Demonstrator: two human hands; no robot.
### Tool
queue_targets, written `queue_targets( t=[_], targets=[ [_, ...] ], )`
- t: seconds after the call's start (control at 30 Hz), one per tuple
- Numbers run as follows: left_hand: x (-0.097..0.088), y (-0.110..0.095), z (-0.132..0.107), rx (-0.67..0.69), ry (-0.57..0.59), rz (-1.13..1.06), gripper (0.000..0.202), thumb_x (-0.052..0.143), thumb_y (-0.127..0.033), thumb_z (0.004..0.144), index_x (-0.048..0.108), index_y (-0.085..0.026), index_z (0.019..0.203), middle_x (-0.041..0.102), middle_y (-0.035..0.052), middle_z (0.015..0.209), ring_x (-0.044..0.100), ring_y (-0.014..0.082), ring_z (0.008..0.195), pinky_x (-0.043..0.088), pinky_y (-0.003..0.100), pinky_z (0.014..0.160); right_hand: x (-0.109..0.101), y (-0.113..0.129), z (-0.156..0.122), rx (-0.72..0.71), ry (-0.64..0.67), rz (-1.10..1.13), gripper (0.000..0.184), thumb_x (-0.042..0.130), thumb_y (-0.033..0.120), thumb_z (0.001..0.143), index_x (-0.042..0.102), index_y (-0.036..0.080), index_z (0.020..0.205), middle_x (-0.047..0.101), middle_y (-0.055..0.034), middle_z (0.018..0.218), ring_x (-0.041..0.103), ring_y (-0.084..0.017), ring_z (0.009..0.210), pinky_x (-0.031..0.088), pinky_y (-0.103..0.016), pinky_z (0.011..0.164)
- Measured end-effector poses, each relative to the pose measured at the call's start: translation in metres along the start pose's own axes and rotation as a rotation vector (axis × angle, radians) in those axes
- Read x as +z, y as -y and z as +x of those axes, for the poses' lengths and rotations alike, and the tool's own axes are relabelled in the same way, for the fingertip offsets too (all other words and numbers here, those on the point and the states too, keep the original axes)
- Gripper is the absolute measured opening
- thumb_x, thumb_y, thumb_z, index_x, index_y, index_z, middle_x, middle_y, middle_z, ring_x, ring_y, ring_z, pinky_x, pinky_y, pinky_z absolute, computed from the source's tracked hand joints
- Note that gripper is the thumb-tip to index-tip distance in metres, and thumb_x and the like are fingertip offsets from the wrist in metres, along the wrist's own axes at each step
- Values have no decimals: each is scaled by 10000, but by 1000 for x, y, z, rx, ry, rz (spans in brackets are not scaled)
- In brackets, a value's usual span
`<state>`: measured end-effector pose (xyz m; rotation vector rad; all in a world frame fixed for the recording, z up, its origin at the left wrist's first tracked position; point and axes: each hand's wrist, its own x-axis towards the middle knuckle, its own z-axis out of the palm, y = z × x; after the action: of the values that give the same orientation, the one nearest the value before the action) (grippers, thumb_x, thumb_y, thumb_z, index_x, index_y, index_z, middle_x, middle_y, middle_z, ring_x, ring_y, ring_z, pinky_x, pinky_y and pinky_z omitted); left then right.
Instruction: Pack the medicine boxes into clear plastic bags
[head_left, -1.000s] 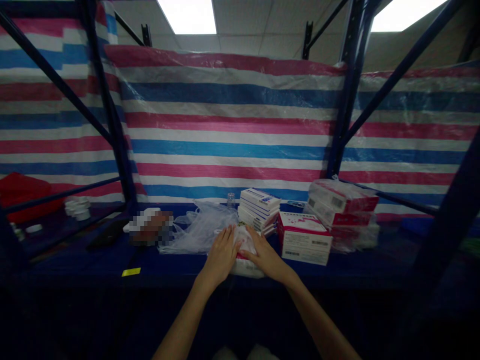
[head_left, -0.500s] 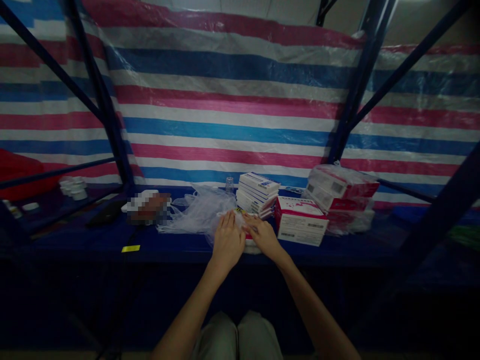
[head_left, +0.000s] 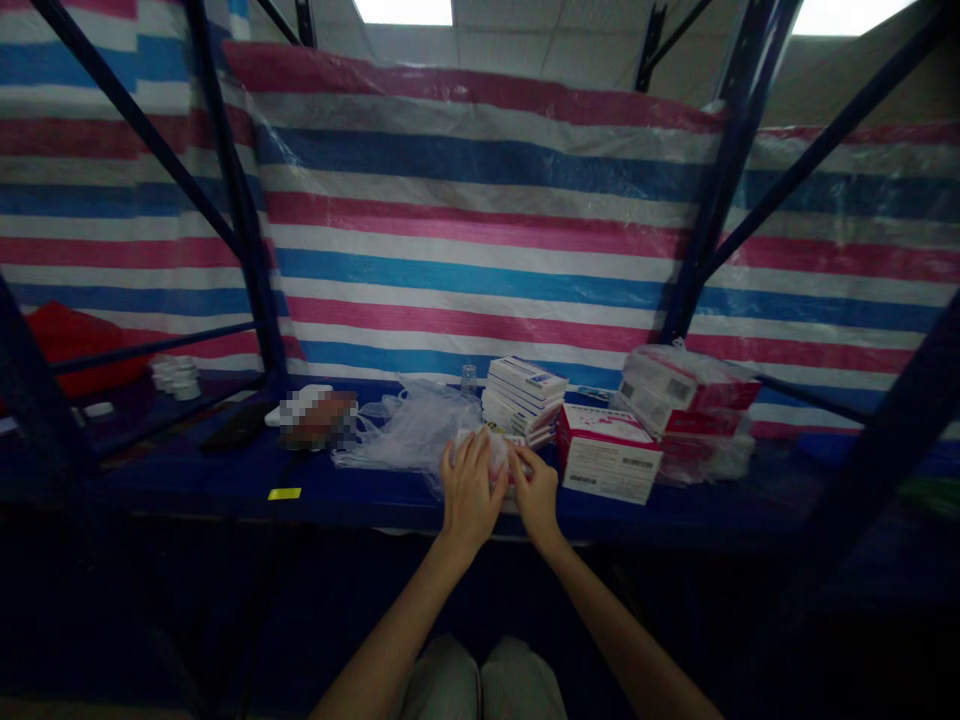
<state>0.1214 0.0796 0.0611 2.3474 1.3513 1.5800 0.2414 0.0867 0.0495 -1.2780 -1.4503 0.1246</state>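
Both my hands are on a small plastic-wrapped packet [head_left: 501,452] at the front of a dark blue shelf [head_left: 360,495]. My left hand [head_left: 469,490] lies over its left side with the fingers curled onto the wrap. My right hand [head_left: 535,488] grips its right side. Most of the packet is hidden beneath my fingers. A crumpled clear plastic bag [head_left: 409,436] lies just left of it. Behind it stands a stack of white and blue boxes [head_left: 523,397].
A red and white carton [head_left: 607,453] sits right of my hands, with wrapped red and white cartons [head_left: 691,405] piled beyond it. Small white jars [head_left: 175,376] stand far left. A striped tarp [head_left: 480,230] backs the rack, framed by dark blue uprights [head_left: 232,190].
My hands have drawn closer together on the packet and closed round it. The camera first dipped and then tilted back up.
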Motion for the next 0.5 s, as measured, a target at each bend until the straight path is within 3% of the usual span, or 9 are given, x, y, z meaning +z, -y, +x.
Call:
queue_targets(
  t=[0.1, 0.13, 0.2, 0.27, 0.33, 0.4, 0.5],
  targets=[
    [-13, 12, -7, -217, -283, -201, 394, 319, -323, 888, 397, -202, 1254, 407, 90, 1346, 320, 201, 1266, 195, 444, 1065, -19, 7, 11, -191, 124, -133, 471, 476, 365, 811, 455, 177, 1242, 530, -95, 1220, 489, -227, 1112, 384, -404, 933],
    [-13, 17, -8, -318, -328, -284, 405, 285, -328, 896, 371, -192, 1268, 399, 101, 1346, 325, 190, 1264, 226, 425, 1057, -26, 11, 18, -262, 170, -203, 550, 523, 379, 783, 403, 187, 1284, 489, -96, 1264, 451, -239, 1148, 365, -419, 946],
    [-8, 22, -10, -431, -258, -415, 421, 292, -347, 891, 379, -171, 1263, 414, 117, 1330, 352, 189, 1249, 260, 402, 1048, -36, 18, 35, -379, 301, -329, 617, 592, 394, 734, 401, 204, 1289, 478, -95, 1271, 421, -262, 1161, 335, -446, 957],
    [1, 24, -11, -424, -116, -453, 420, 361, -356, 864, 436, -164, 1230, 416, 119, 1330, 362, 202, 1243, 255, 399, 1054, -37, 21, 54, -443, 518, -390, 566, 610, 372, 727, 462, 199, 1246, 529, -96, 1209, 455, -258, 1116, 340, -430, 946],
    [9, 23, -12, -395, -61, -454, 417, 396, -352, 844, 470, -163, 1209, 400, 116, 1343, 349, 210, 1252, 238, 404, 1063, -31, 20, 68, -448, 694, -382, 502, 603, 322, 740, 509, 155, 1205, 565, -115, 1147, 496, -239, 1064, 364, -382, 924],
    [12, 22, -14, -407, -60, -481, 427, 385, -364, 846, 463, -172, 1220, 381, 106, 1362, 325, 207, 1270, 220, 410, 1071, -22, 15, 75, -409, 747, -338, 448, 596, 269, 746, 543, 124, 1167, 588, -122, 1102, 524, -222, 1023, 380, -343, 900],
    [7, 27, -14, -452, -39, -569, 482, 362, -420, 851, 405, -186, 1271, 363, 88, 1384, 289, 197, 1295, 193, 404, 1084, -13, 10, 74, -341, 691, -226, 375, 602, 213, 730, 597, 129, 1095, 630, -96, 1019, 561, -199, 934, 405, -310, 837]
  ],
)
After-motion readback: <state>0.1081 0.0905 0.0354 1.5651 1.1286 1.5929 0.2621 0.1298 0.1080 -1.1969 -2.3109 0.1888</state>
